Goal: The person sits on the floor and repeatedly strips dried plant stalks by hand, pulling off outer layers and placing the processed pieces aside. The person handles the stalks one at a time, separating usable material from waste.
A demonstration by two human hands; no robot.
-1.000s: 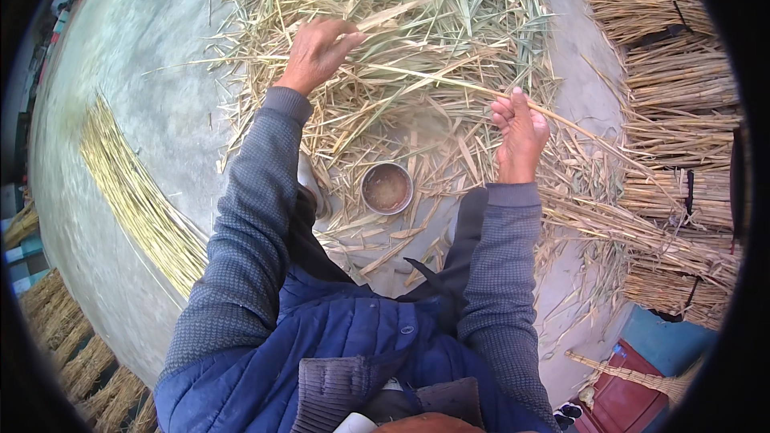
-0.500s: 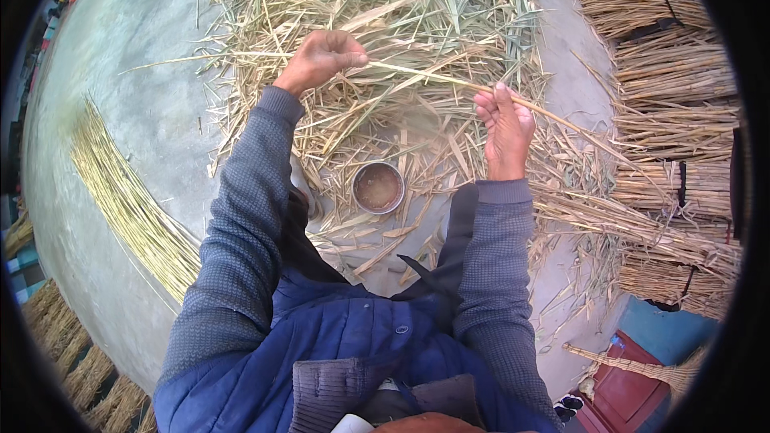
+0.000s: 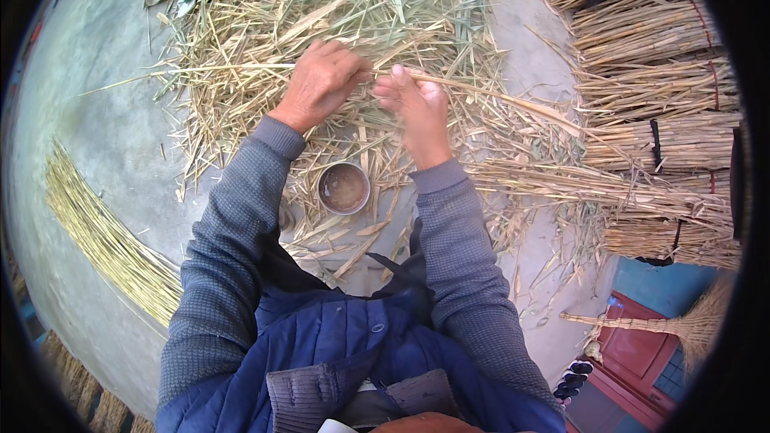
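Note:
A long thin dry plant stalk (image 3: 497, 96) runs crosswise before me, its tapering end far out to the left and its leafy end to the right. My left hand (image 3: 325, 80) is closed round it near the middle. Close beside it, my right hand (image 3: 413, 104) pinches the same stalk between thumb and fingers. Below both hands a small round metal bowl (image 3: 343, 188) stands on the floor with brownish contents that I cannot make out. Under and beyond the stalk spreads a heap of stripped dry leaves (image 3: 265, 24).
To the left a bundle of peeled yellowish stalks (image 3: 112, 232) lies on the concrete floor (image 3: 104, 104). Tied stalk bundles (image 3: 642, 40) are stacked along the right. Unstripped stalks (image 3: 553, 180) reach in from there. A broom (image 3: 634, 321) lies at lower right by a red door panel (image 3: 634, 349).
My right hand has slid left along the stalk, up close to my left hand. The whole view has shifted a little to the right.

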